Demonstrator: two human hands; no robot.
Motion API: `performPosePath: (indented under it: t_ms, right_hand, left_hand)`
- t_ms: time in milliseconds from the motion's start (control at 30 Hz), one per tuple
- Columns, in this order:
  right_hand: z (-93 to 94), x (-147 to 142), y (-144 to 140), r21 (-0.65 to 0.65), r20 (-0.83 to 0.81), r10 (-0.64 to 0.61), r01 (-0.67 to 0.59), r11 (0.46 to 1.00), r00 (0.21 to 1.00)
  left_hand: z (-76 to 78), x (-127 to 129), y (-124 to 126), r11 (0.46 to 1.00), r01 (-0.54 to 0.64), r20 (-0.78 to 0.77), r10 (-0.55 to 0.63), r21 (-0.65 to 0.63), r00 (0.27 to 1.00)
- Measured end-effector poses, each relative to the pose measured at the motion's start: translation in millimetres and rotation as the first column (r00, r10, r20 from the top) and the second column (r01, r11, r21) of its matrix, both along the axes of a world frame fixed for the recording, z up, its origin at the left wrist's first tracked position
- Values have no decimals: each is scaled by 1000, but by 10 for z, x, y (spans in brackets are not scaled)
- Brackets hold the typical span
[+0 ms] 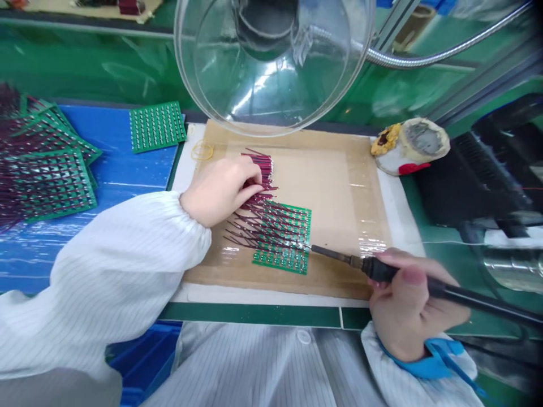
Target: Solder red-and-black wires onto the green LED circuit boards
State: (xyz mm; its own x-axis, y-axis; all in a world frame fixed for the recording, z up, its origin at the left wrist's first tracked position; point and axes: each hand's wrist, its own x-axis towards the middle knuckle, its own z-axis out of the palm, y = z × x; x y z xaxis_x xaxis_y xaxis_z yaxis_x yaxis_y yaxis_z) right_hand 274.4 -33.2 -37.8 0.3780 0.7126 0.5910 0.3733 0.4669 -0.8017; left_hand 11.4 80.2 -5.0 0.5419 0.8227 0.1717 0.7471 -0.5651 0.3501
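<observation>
My right hand [413,294] is closed around the black handle of a soldering iron [335,254]. The iron's tip reaches the right edge of a green circuit board panel [282,263], close to its solder pads. Dark red wires [250,229] fan out leftward from rows on this board. Above the board, my left hand [229,186] has thumb and fingers pinched together at a bundle of short dark red wires [265,167]. The fingers partly cover the bundle, so how many wires they grip is hidden. Board and bundle lie on a brown cardboard sheet [339,198].
A round clear magnifier or shield [271,73] hangs over the back of the cardboard. At left, wired boards [51,181] pile on a blue surface, beside another panel [156,127]. A yellow rubber band [202,150] lies near my left hand. A crusted pot [419,141] stands back right.
</observation>
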Motion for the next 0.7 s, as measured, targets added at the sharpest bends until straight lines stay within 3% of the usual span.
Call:
performPosePath:
  t_ms: [167,500,700]
  right_hand:
    - [-8,12,-8,-28,20,-24,25,999,1000]
    - [15,12,-3,-83,-17,-18,17,996,1000]
    - [33,31,-1,-23,8,-16,17,1000,1000]
  left_hand:
    - [-53,-51,1,999,28,150,-24,-27,988]
    - [-77,-42,-133,994,-90,316,64,68,947]
    - [31,66,-409,993,83,343,-109,89,933]
